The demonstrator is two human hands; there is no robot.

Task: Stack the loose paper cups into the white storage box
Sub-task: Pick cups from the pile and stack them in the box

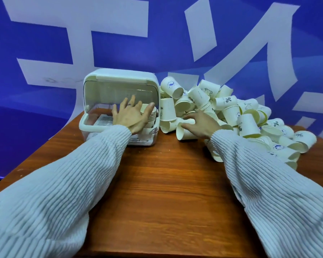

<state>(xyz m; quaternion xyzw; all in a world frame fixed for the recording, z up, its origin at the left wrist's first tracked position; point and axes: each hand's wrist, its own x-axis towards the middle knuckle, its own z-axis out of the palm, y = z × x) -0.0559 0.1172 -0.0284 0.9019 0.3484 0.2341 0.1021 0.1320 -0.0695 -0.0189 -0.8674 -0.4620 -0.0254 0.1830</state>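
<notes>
The white storage box (119, 77) stands at the table's far left with its clear lid swung up. Inside it, at the right, sits a stack of paper cups (151, 116). My left hand (131, 116) is inside the box opening with its fingers spread, the thumb against that stack. A heap of loose paper cups (231, 112) covers the table's far right. My right hand (201, 123) rests on a cup lying on its side (185, 134) at the heap's near left edge, fingers curled over it.
The wooden table (166, 183) reaches from me to a blue wall banner with large white shapes (175, 43). Both arms wear ribbed light sleeves. Cups spill towards the table's right edge.
</notes>
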